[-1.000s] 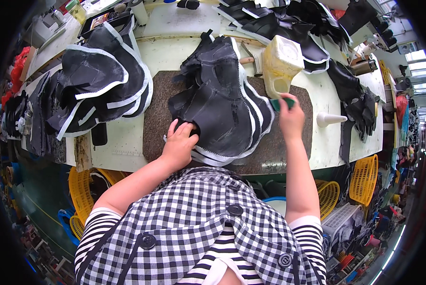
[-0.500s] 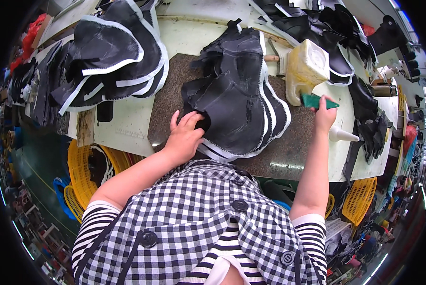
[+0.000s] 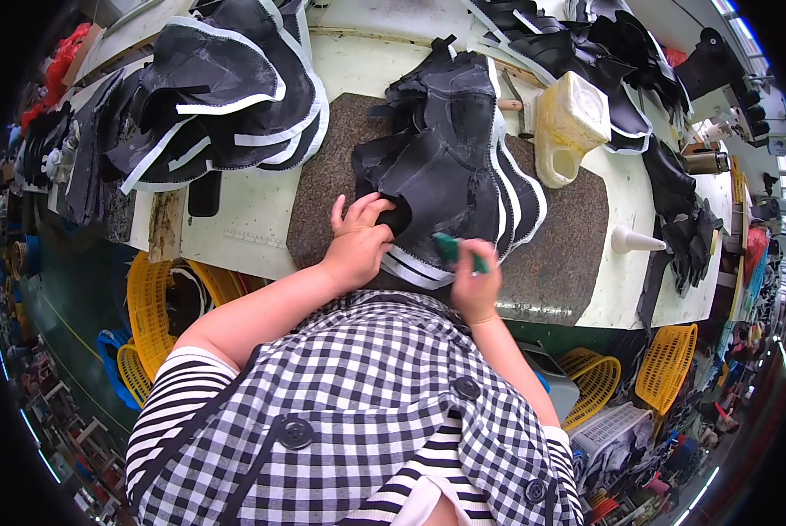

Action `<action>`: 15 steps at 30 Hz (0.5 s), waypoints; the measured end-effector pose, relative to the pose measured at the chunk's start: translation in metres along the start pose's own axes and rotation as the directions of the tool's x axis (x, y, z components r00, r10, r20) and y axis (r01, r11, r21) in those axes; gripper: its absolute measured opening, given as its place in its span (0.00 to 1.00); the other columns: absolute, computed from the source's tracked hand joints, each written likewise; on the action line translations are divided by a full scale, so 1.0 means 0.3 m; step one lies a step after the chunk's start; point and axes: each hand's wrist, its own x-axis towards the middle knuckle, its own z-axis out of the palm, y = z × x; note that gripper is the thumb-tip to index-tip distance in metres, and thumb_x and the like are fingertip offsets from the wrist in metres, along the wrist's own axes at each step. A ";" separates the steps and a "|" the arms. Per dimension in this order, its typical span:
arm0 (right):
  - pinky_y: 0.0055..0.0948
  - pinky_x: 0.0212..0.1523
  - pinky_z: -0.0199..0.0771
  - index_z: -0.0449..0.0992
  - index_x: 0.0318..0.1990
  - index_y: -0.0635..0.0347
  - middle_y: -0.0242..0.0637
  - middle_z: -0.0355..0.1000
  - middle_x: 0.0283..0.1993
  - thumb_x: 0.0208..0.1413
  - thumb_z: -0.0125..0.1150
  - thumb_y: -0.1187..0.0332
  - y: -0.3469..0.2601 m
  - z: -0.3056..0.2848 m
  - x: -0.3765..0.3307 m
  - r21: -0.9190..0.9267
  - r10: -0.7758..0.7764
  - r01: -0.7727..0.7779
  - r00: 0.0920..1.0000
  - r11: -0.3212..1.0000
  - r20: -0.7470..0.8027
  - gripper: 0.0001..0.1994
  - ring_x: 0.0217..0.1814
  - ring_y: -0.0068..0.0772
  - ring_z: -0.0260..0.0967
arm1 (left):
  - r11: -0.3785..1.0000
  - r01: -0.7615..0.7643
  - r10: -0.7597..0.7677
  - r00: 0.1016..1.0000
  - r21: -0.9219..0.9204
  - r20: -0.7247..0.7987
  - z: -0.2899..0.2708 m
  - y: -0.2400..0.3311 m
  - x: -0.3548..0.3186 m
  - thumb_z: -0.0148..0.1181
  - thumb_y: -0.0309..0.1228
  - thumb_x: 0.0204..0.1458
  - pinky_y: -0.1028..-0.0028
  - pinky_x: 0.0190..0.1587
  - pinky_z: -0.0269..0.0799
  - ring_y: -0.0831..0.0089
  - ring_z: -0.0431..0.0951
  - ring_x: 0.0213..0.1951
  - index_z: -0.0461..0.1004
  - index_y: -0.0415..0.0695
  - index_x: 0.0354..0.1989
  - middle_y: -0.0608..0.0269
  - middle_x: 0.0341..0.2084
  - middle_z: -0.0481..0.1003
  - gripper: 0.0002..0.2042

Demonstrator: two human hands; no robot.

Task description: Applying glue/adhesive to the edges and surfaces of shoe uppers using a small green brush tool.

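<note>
On a stack of black shoe-upper pieces point(image 3: 450, 175) with white edging, my left hand point(image 3: 362, 241) pinches the near left edge of the top piece, beside a small curved black flap point(image 3: 396, 216). My right hand point(image 3: 479, 285) is closed around a flat green brush point(image 3: 448, 249), slightly blurred by motion. The brush's end is at the lower part of the top piece; whether it touches the surface cannot be made out. The stack lies on a speckled brown board point(image 3: 568, 245).
A yellowed, glue-crusted plastic container point(image 3: 572, 118) stands behind the board's right side, near a wooden-handled hammer point(image 3: 509, 104). A white cone-tipped bottle point(image 3: 636, 240) lies to the right. More black pieces point(image 3: 222, 74) are heaped at left, by a dark phone point(image 3: 204, 194). Yellow baskets point(image 3: 152, 307) stand below the table.
My right hand has brought the green brush from the container leftward and nearer, over the top piece. My left hand keeps its hold on the edge. The whole view has shifted slightly.
</note>
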 end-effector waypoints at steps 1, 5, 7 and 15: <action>0.32 0.36 0.73 0.70 0.42 0.60 0.42 0.73 0.36 0.57 0.56 0.80 -0.015 0.030 -0.010 0.102 0.009 -0.016 0.998 0.995 0.067 0.08 0.34 0.40 0.73 | 1.000 -0.009 0.009 1.000 -0.018 0.007 0.002 -0.005 0.005 0.63 0.27 0.45 0.45 0.67 0.33 0.59 0.57 0.65 0.77 0.47 0.28 0.61 0.56 0.66 0.03; 0.33 0.37 0.72 0.70 0.42 0.60 0.42 0.73 0.35 0.54 0.57 0.83 -0.056 0.043 0.028 0.136 -0.060 0.041 0.988 0.990 0.144 0.10 0.35 0.45 0.72 | 0.999 -0.028 0.028 0.999 -0.035 0.023 -0.005 -0.012 0.012 0.61 0.27 0.46 0.45 0.67 0.32 0.58 0.56 0.66 0.77 0.47 0.29 0.61 0.57 0.66 0.02; 0.34 0.36 0.72 0.70 0.41 0.60 0.44 0.73 0.36 0.52 0.57 0.84 -0.031 0.017 0.036 -0.043 -0.074 0.079 0.991 0.996 0.107 0.11 0.35 0.46 0.72 | 0.999 -0.028 0.029 0.999 -0.040 0.029 -0.010 -0.021 0.004 0.60 0.27 0.47 0.45 0.67 0.32 0.58 0.56 0.66 0.77 0.47 0.29 0.61 0.57 0.66 0.02; 0.36 0.39 0.72 0.69 0.41 0.59 0.44 0.70 0.33 0.51 0.57 0.83 -0.053 -0.004 0.096 -0.144 -0.112 0.133 0.983 0.981 0.146 0.11 0.35 0.48 0.71 | 0.996 -0.025 0.027 0.999 -0.083 0.024 -0.019 -0.032 0.009 0.59 0.27 0.47 0.46 0.67 0.33 0.59 0.57 0.65 0.78 0.48 0.28 0.61 0.56 0.67 0.02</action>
